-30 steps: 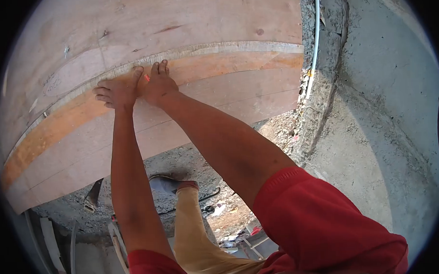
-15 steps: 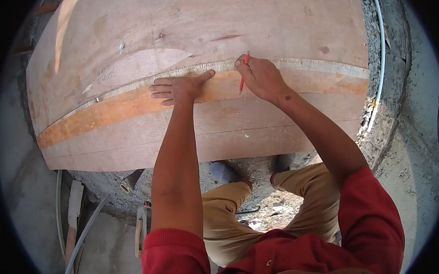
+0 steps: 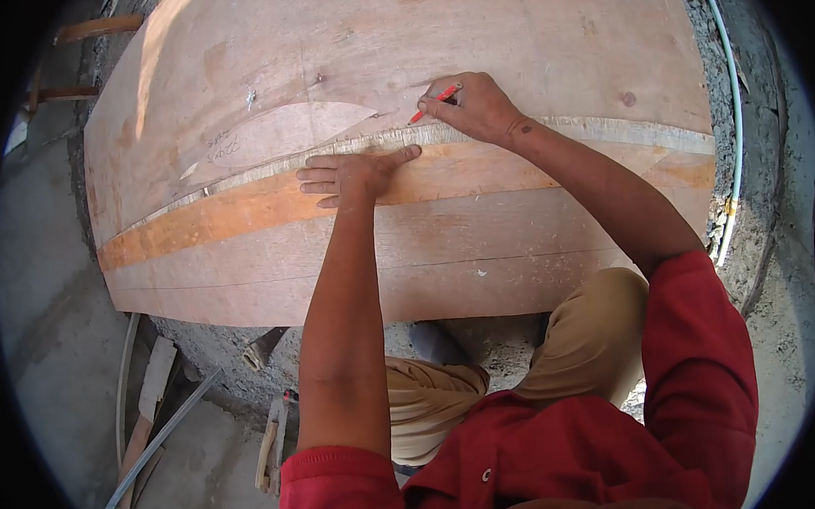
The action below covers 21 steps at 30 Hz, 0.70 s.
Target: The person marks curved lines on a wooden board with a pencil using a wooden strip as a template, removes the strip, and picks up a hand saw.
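Observation:
A curved plywood strip, orange-brown with a pale frayed upper edge, lies across a large plywood sheet. My left hand rests flat on the strip near its middle, fingers spread and thumb out to the right. In my right hand is a red pencil, pinched between thumb and fingers. Its tip points down-left, close to the plywood just above the strip's upper edge. I cannot tell whether the tip touches the wood. Handwritten marks show on the sheet left of my hands.
A pale hose runs along the rough ground right of the sheet. Wood offcuts and a metal bar lie at lower left. A tool with a wooden handle lies beside my left arm. Wooden pieces jut out at upper left.
My right hand has moved up slightly and turned the pencil, bringing its tip from over the strip to above its upper edge. My left hand stays on the strip; my right knee has come forward.

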Tool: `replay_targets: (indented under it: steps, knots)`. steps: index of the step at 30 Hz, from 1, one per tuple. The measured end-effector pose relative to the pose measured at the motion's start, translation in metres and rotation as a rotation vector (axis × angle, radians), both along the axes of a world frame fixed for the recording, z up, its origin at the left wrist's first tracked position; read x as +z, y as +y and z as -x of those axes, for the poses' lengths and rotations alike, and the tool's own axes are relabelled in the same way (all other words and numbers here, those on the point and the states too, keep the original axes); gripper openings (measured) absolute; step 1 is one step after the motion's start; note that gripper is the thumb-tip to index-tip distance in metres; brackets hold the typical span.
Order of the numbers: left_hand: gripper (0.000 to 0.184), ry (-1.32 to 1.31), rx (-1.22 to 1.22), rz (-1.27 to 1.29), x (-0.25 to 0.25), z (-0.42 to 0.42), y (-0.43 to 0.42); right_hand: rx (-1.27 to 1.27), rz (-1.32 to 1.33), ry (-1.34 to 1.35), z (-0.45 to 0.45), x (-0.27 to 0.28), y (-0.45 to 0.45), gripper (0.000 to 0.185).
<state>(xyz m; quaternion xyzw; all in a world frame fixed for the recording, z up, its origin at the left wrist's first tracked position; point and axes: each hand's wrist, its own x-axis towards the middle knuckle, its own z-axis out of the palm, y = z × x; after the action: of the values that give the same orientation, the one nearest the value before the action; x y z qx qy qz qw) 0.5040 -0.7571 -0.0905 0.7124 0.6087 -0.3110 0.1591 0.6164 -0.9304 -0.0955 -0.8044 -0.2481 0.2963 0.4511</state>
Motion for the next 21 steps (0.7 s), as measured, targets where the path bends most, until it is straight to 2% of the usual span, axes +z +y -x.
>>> replay_targets:
  steps: [7, 10, 17, 21]
  knots:
    - [0.181, -0.012, -0.011, -0.022, -0.007, 0.004, 0.002, 0.079, -0.110, -0.143, 0.002, -0.011, -0.005, 0.024]
    - [0.180, 0.003, -0.026, -0.038, -0.010, 0.005, 0.002, 0.144, -0.055, -0.193, -0.002, 0.004, -0.033, 0.022]
    - [0.179, 0.003, -0.037, -0.048, -0.013, 0.003, 0.002, 0.103, 0.277, -0.154, -0.047, 0.046, -0.185, 0.017]
    - [0.179, 0.009, -0.044, -0.073, -0.017, 0.004, 0.002, -0.009, 0.387, -0.131, -0.071, 0.057, -0.287, 0.017]
